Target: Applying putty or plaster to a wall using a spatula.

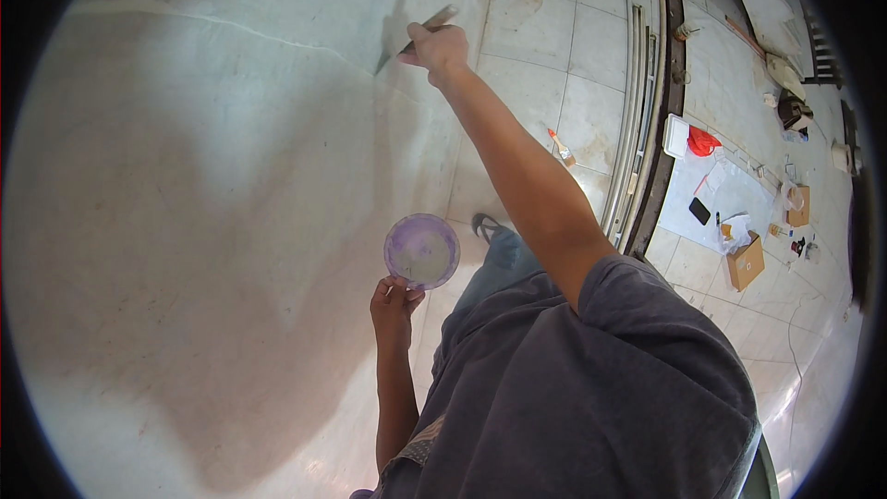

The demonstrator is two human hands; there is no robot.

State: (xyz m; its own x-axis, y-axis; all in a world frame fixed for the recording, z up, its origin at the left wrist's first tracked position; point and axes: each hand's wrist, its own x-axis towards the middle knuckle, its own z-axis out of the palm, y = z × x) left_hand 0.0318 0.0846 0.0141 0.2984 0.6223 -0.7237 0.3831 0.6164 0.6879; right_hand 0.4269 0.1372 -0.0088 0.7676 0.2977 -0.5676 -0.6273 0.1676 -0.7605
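Note:
My right hand [436,48] is closed round a putty knife [445,15] with a light handle, and its blade tip meets the pale wall [277,176] at the end of a whitish line of filler [259,34]. That line runs off to the left across the wall. Lower down, my left hand [395,298] grips the rim of a round purple bowl [423,251], fingers and thumb at its near edge. Some pale, greyish-white paste [427,263] lies inside the bowl. The fingers under the bowl are partly hidden.
A paintbrush [561,147] lies on the tiled floor beside long metal pipes [635,120]. Past a dark door track [667,115] are a white sheet [688,222] with a phone [699,211], a red bag [702,141] and a cardboard box [747,263].

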